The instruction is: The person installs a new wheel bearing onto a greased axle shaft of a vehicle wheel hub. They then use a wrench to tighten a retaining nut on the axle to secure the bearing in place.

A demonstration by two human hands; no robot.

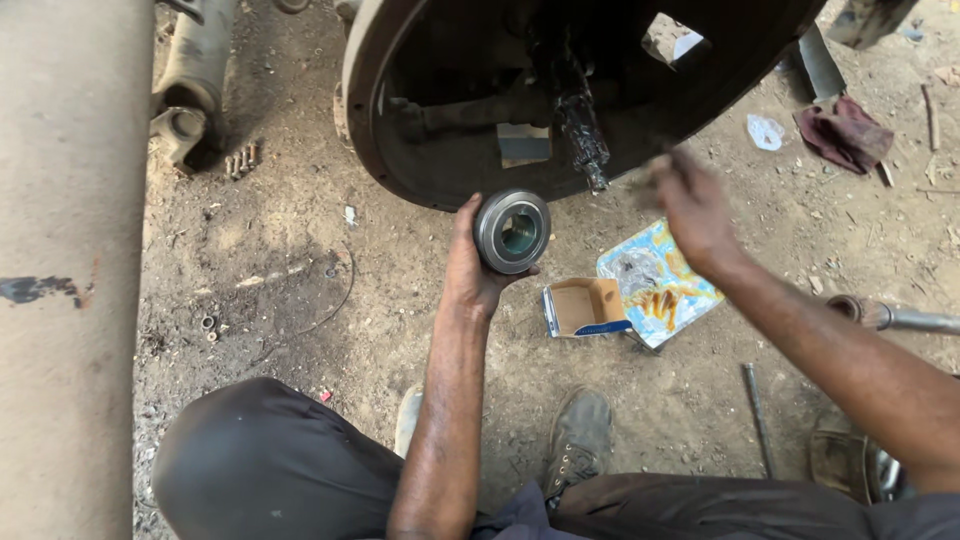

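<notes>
1. Bare dirt ground [280, 250], dusty and strewn with small debris, forms the floor of the scene.
2. Left hand [470, 265]: fingers wrapped around the rim of a round metal bearing [511, 231], a grey ring with a hollow, greenish bore, held upright just below the bell housing.
3. Bell housing [560, 90]: large, dark, greasy, bowl-shaped casting with a grease-blackened shaft [578, 125] projecting from its centre.
4. Right hand [690, 205]: raised near the shaft tip, blurred; whether its fingers are spread or closed cannot be told.
5. Small cardboard box [585, 305]: open on its side, interior brown and seemingly empty, lying on the dirt beside a crumpled plastic wrapper [655, 280] printed blue and yellow.
6. Maroon rag [845, 135], rumpled, at upper right.
7. Loose bolts [240, 160] in a small cluster at upper left.
8. Thick rusty tube [70, 260] along the left edge.
</notes>
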